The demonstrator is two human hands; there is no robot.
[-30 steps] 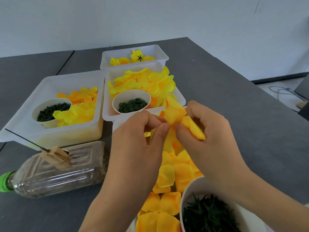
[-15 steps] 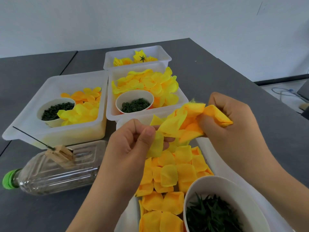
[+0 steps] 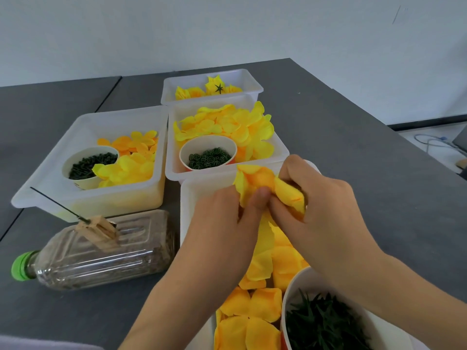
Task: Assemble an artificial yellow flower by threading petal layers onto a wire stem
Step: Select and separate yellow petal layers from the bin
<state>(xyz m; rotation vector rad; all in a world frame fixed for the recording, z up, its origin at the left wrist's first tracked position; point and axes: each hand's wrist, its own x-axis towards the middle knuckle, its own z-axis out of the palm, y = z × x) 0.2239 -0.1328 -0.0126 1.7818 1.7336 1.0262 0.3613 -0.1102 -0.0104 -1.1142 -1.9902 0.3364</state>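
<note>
Both hands meet over the nearest white tray (image 3: 192,195) and pinch a yellow-orange petal layer (image 3: 262,181) between them. My left hand (image 3: 227,223) grips its left part with thumb and fingers. My right hand (image 3: 318,205) holds the right part, fingers curled round the fabric. More loose petals (image 3: 262,306) lie in the tray below. A thin dark wire stem (image 3: 58,204) sticks up and to the left from a wooden clothespin (image 3: 99,232) fixed on a plastic bottle (image 3: 101,251) lying at the left.
A bowl of dark green leaf pieces (image 3: 326,322) stands in the near tray. Behind are a tray of petals with a cup of green rings (image 3: 208,157), a left tray with a cup of green parts (image 3: 88,164), and a far tray with finished flowers (image 3: 217,88). The table edge runs along the right.
The hands had pulled apart, stretching the petals between them. They have come back together, with the petal layer now bunched between both hands.
</note>
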